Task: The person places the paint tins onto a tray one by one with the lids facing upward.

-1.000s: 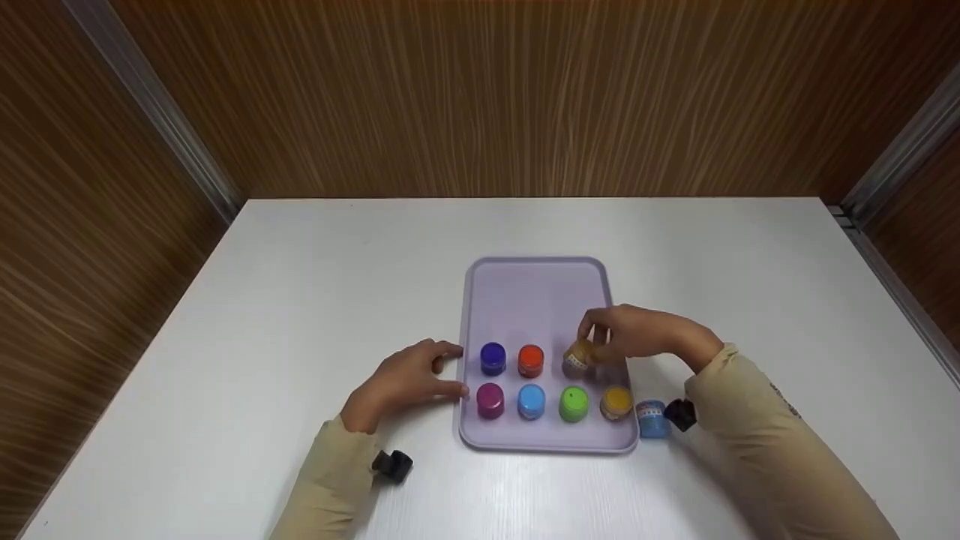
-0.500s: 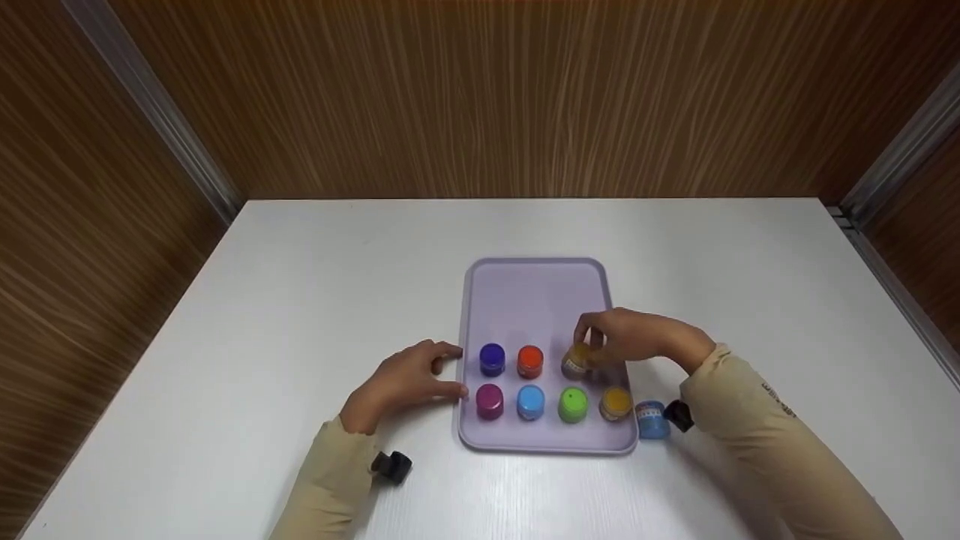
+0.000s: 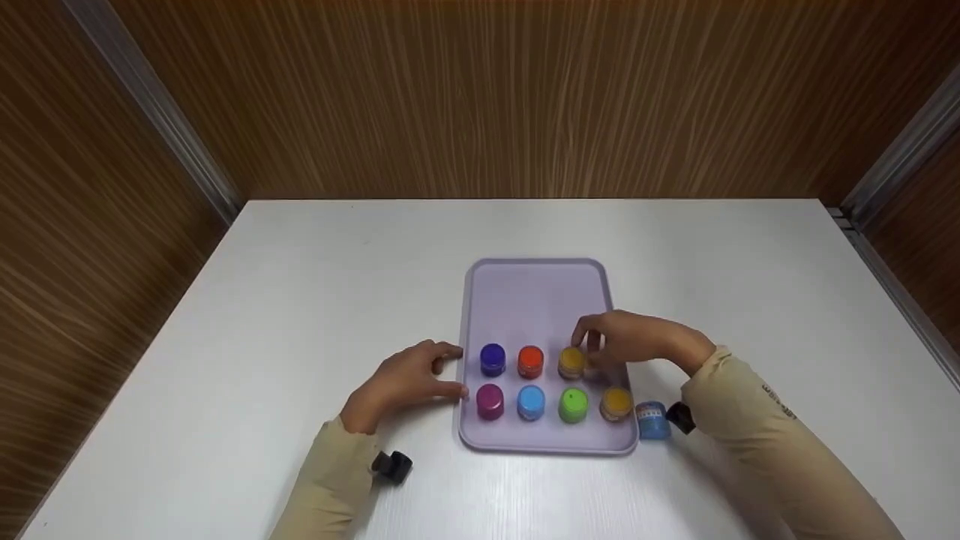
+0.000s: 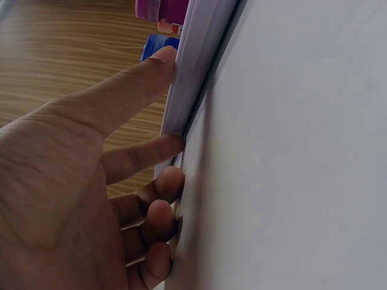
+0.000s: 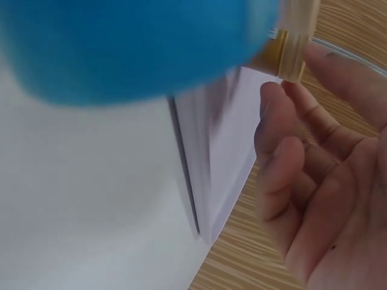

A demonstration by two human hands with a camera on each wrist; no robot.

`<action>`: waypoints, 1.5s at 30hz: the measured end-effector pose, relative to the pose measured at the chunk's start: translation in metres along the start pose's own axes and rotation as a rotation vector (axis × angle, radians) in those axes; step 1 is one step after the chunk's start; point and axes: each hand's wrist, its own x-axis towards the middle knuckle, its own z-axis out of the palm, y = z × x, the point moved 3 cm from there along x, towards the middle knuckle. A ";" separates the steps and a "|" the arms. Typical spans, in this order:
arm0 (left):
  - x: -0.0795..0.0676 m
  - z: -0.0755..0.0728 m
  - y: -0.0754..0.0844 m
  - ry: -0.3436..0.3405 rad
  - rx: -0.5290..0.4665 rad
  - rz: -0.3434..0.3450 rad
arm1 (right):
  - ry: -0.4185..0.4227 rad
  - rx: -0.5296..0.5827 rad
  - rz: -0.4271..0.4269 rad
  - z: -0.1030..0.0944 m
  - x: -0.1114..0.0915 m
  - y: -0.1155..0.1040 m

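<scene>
A lilac tray bears small paint jars with coloured lids, in two rows. My right hand reaches over its right edge. With thumb and index finger it pinches the yellow-ochre paint jar, which stands upright at the right end of the back row. The right wrist view shows the fingertips at that jar's lid. My left hand rests on the table at the tray's left side, thumb and index finger spread and touching the rim. Nothing is gripped in it.
Purple and orange-red jars share the back row. Magenta, light blue, green and another ochre jar form the front row. A blue jar lies outside the tray by its right edge. Wood-grain panels enclose the table.
The ochre jar in my right hand has gone from tilted to upright and shifted slightly left, in line with the back row. My left hand has stayed in place.
</scene>
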 end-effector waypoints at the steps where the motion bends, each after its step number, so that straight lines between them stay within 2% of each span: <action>1: 0.000 0.000 0.000 -0.002 -0.001 0.001 | 0.001 0.001 -0.003 0.000 0.000 0.000; 20: 0.003 0.000 0.000 0.004 0.016 -0.003 | 0.002 0.013 -0.005 0.001 0.001 0.000; 29: 0.003 0.001 0.001 -0.003 -0.006 0.006 | 0.021 -0.004 -0.022 0.001 -0.004 0.002; 35: 0.004 0.001 0.000 -0.004 -0.010 0.011 | 0.048 -0.013 -0.006 -0.005 -0.015 0.004; 45: 0.003 0.001 0.001 -0.004 -0.010 0.001 | 0.081 -0.022 -0.078 -0.011 -0.050 0.011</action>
